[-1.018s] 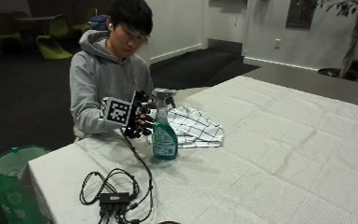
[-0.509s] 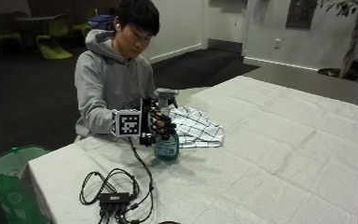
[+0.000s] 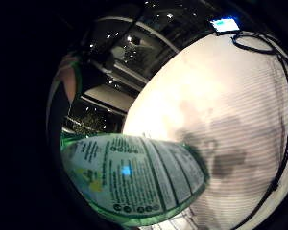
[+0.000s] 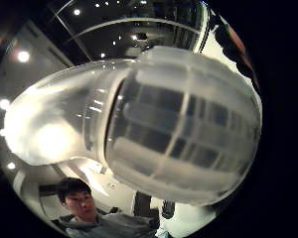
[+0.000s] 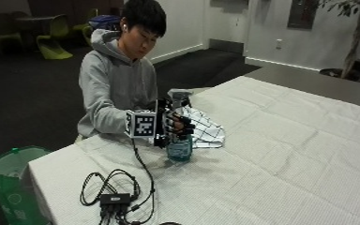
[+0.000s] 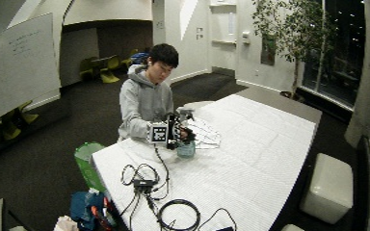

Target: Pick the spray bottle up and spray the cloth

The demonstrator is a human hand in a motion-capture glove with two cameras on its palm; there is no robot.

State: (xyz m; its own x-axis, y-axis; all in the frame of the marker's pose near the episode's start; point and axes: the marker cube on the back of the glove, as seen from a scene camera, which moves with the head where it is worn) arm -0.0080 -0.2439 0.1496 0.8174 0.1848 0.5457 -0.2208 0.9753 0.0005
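Observation:
A green spray bottle [image 5: 180, 148] with a pale trigger head [image 5: 180, 96] stands on the white table [image 5: 280, 154] near its corner. My gloved right hand [image 5: 175, 124] is wrapped around the bottle's neck, fingers curled round it. The bottle's label [image 3: 134, 179] fills the little finger side palm view, and the ribbed pale spray head [image 4: 184, 124] fills the thumb side palm view. A white checked cloth [image 5: 202, 129] lies crumpled on the table just behind the bottle, toward the person's side. In the wide outside view the hand [image 6: 177, 134] holds the bottle [image 6: 186, 150] beside the cloth [image 6: 204, 132].
A black cable bundle with a small hub [image 5: 116, 197] lies on the table near the front corner. A green bin [image 5: 11, 183] stands on the floor beside the table. A cable coil [image 6: 178, 214] lies at the table's near edge.
My hand has moved from beside the bottle onto its neck and curled round it. The bottle still stands on the table.

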